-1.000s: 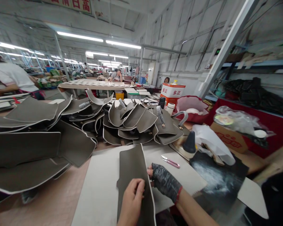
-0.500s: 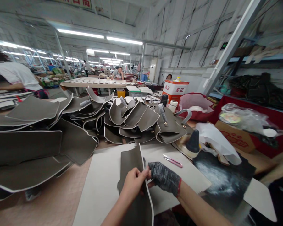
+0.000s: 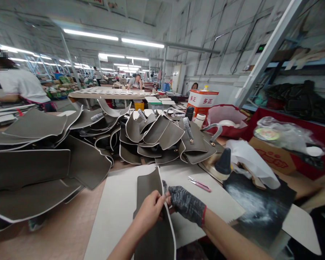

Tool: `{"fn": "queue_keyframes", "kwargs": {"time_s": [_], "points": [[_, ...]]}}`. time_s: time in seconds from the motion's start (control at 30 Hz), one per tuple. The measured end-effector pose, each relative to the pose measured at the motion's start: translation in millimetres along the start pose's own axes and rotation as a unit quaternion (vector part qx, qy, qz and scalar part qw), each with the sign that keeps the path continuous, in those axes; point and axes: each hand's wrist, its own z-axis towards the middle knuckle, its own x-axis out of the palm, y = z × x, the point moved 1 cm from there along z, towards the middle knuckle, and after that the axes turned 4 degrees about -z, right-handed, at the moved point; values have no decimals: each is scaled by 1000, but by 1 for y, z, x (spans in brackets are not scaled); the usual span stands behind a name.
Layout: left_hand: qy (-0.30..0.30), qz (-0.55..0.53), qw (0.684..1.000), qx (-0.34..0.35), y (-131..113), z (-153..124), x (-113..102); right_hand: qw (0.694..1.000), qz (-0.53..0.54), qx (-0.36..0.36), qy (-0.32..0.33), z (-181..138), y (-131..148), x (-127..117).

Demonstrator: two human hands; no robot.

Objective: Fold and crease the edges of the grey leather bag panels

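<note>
A dark grey-brown leather bag panel (image 3: 148, 182) with a white edge stands over a pale board (image 3: 113, 198) in front of me. My left hand (image 3: 151, 207), bare, pinches the panel near its right edge, thumb against the white rim. My right hand (image 3: 186, 204) wears a dark grey fingerless glove and closes on the same edge from the other side. Its fingertips are partly hidden behind the rim. A small dark grey tuft or wrapped piece (image 3: 164, 186) shows just above the right fingertips; I cannot tell what it is. Pink-handled thread snips (image 3: 199, 184) lie right of my hands.
Piled bag pieces (image 3: 162, 135), some with wrapped handles, fill the table's far side; larger panels (image 3: 29, 168) lie left. A black cone (image 3: 223, 161), a white-dusted dark sheet (image 3: 251, 202) and a red-and-white can (image 3: 203, 101) stand or lie right. A co-worker (image 3: 21, 85) is far left.
My left hand has slid slightly left and up along the panel's edge. My right hand has shifted a little left, still at the rim. The view has moved slightly.
</note>
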Motion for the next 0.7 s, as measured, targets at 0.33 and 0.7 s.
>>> {"fn": "queue_keyframes", "kwargs": {"time_s": [0.33, 0.7], "points": [[-38, -26, 998, 39, -13, -14, -6, 996, -79, 21, -31, -4, 14, -10], [-164, 58, 979, 108, -42, -32, -10, 984, -165, -45, -45, -26, 26, 13]]}}
